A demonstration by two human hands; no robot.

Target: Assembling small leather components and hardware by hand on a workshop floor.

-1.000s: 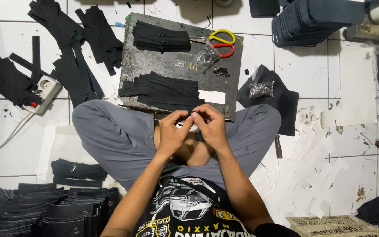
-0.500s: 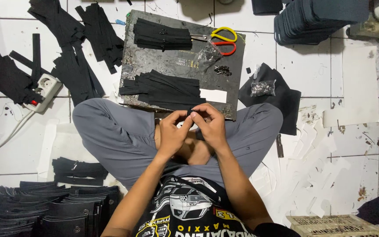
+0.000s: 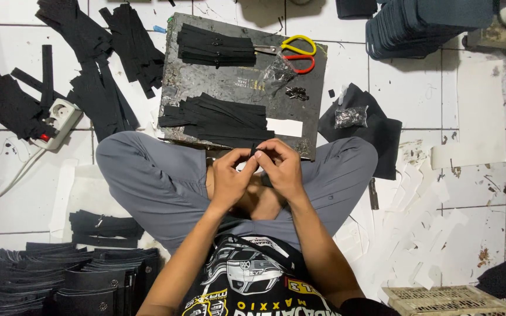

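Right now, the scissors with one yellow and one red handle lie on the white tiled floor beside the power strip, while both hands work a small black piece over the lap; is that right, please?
Not quite. The head view shows the scissors on the dark work board, at its far right corner, not on the floor by the power strip. The rest holds: the left hand and right hand pinch a small black piece over the lap.

Two hands, the left hand (image 3: 229, 175) and the right hand (image 3: 281, 168), meet over one small black strip (image 3: 254, 151). One dark work board (image 3: 235, 88) carries two piles of black strips (image 3: 218, 120), one pair of scissors (image 3: 297, 52) with a yellow and a red handle, and one white card (image 3: 284, 127). One white power strip (image 3: 57, 122) lies on the tiled floor. Two small clear bags (image 3: 349, 117) of metal parts show.
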